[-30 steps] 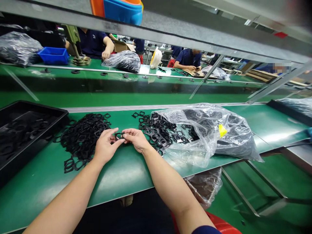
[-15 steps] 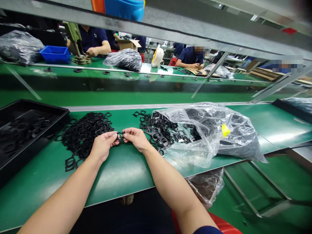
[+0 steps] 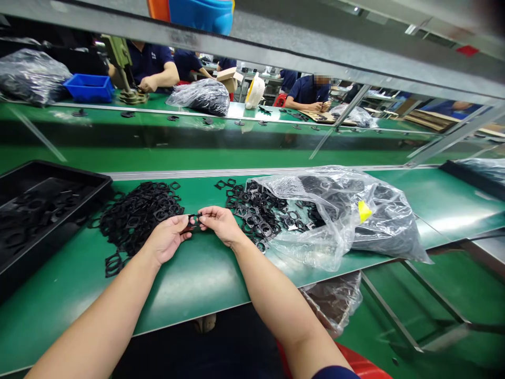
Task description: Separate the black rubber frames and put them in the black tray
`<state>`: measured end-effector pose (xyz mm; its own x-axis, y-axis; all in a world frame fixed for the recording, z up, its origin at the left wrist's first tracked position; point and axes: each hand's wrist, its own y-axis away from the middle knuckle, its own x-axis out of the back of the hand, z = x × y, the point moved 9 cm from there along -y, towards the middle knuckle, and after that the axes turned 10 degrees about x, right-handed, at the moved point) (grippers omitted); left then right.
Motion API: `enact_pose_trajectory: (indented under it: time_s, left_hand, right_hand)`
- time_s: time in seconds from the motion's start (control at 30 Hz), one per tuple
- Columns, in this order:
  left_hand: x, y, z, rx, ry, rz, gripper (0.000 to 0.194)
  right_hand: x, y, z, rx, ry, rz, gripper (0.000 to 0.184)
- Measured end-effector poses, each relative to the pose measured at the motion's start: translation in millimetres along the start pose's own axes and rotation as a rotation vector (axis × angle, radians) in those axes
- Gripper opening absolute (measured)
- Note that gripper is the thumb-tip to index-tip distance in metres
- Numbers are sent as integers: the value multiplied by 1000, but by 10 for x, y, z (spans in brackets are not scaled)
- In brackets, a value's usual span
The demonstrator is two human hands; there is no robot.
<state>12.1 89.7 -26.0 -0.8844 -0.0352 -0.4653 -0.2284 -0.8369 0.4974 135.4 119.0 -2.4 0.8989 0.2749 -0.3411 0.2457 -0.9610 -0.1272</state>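
Observation:
Between my two hands is a small black ring-shaped plastic part [image 3: 193,221], pinched at both sides above the green tabletop [image 3: 189,279]. My left hand [image 3: 169,238] is closed on its left side, thumb on top. On its right side, the fingertips of my right hand [image 3: 219,223] grip it. Fingers hide much of the part. A heap of similar black ring parts [image 3: 138,216] lies just beyond and left of my left hand. To the right of my right hand, more black parts [image 3: 256,213] spill from the mouth of a clear plastic bag [image 3: 339,210].
A black tray [image 3: 90,184] holding dark parts stands at the left. The bag bears a yellow sticker [image 3: 364,211]. Across the way, a conveyor ledge [image 3: 221,120] carries spaced black pieces, and co-workers [image 3: 310,90] sit behind it. A metal shelf [image 3: 276,58] crosses overhead.
My left hand has shifted slightly, its lower fingers loosening and spreading beneath the part. My right hand stays nearly still. In the background, a co-worker and a cardboard box have moved.

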Motion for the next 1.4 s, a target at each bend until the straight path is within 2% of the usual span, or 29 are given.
enact_pose_trajectory:
  time_s: [0.33, 0.57, 0.73, 0.87, 0.93, 1.17, 1.3, 1.4]
  left_hand:
    - [95, -42, 41, -104, 145, 109, 22]
    - [26, -13, 18, -64, 55, 65, 23]
    - [13, -11, 29, -54, 65, 27, 32]
    - [125, 17, 98, -139, -12, 199, 35]
    - [138, 33, 122, -177, -23, 237, 37]
    - [1, -10, 20, -68, 9, 61, 35]
    - [32, 0, 88, -162, -35, 113, 36]
    - [49, 18, 144, -237, -27, 143, 44]
  right_hand:
    - [-11, -12, 24, 5, 6, 15, 40]
    - [20, -9, 1, 24, 24, 35, 40]
    - [-7, -4, 6, 10, 0, 1, 40]
    - [-13, -5, -20, 39, 25, 12, 38]
    - [-22, -6, -26, 49, 36, 17, 37]
    - [-2, 0, -9, 24, 20, 26, 36]
    - [-50, 23, 9, -34, -84, -23, 42]
    - [-77, 36, 13, -63, -147, -42, 42]
